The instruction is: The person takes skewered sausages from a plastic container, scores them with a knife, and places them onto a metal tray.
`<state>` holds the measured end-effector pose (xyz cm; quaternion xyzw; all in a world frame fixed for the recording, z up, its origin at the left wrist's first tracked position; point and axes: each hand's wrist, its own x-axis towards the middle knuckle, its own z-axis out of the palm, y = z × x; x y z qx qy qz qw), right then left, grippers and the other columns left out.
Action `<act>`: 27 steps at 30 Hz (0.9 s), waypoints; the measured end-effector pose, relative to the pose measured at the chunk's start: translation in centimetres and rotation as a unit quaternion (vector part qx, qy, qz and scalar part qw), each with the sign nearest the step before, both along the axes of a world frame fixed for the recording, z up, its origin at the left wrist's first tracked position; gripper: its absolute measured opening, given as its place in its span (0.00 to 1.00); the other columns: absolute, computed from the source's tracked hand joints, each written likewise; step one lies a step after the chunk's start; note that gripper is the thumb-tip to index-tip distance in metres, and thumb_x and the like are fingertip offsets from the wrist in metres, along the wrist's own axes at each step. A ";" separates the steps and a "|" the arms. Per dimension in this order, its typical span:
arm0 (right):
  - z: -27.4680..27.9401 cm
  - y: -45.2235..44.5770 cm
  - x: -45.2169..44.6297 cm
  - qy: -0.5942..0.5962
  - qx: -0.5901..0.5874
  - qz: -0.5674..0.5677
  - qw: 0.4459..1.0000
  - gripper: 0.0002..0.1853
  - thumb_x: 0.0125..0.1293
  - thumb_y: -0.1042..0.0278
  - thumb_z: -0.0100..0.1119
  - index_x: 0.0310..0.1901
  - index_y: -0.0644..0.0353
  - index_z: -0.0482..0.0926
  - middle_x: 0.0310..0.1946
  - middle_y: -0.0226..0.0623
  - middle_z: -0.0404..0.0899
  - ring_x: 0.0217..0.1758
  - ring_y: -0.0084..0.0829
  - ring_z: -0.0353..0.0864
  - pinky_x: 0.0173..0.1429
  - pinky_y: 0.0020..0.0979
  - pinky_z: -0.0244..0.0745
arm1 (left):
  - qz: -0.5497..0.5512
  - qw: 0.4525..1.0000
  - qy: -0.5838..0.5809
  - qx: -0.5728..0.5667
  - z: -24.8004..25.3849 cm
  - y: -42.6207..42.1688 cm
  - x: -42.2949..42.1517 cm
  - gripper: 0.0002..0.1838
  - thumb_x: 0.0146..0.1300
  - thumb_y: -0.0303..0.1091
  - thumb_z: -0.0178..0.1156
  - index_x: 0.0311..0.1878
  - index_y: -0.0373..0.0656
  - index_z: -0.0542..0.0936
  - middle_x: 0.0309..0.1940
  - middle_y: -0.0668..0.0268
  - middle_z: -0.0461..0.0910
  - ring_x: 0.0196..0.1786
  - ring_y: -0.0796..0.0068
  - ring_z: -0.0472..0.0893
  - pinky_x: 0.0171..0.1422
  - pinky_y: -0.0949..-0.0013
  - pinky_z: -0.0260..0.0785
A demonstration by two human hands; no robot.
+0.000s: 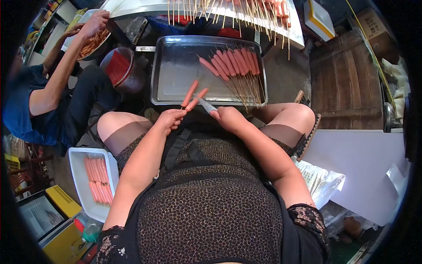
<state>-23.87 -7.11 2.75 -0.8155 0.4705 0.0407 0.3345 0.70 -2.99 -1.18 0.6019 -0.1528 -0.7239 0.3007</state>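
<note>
Two pink sausages on sticks (190, 93) are gripped at their lower ends by my left hand (171, 119), just in front of the metal tray. My right hand (229, 119) holds a knife (205, 105), its blade pointing up and left, with the tip close to the right sausage. Whether the blade touches it I cannot tell. Several skewered sausages (233, 62) lie fanned out on the right side of the metal tray (176, 102), their sticks toward me.
More skewers (228, 9) overhang a metal table (149, 8) ahead. At left, another person (48, 99) sits by a bowl of food (96, 44) and a bucket (127, 79). A white tub (72, 169) of sausages stands lower left. Wooden boards (345, 83) are at right.
</note>
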 end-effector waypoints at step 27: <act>-1.4 -1.0 -2.4 -0.026 -0.010 -0.077 0.997 0.24 0.67 0.49 0.44 0.34 0.65 0.80 0.32 0.52 0.79 0.38 0.52 0.78 0.44 0.47 0.70 | -0.057 0.997 -0.046 -0.005 0.7 0.5 -0.6 0.08 0.56 0.37 0.63 0.32 0.46 0.75 0.20 0.76 0.66 0.14 0.89 0.57 0.16 0.81 0.42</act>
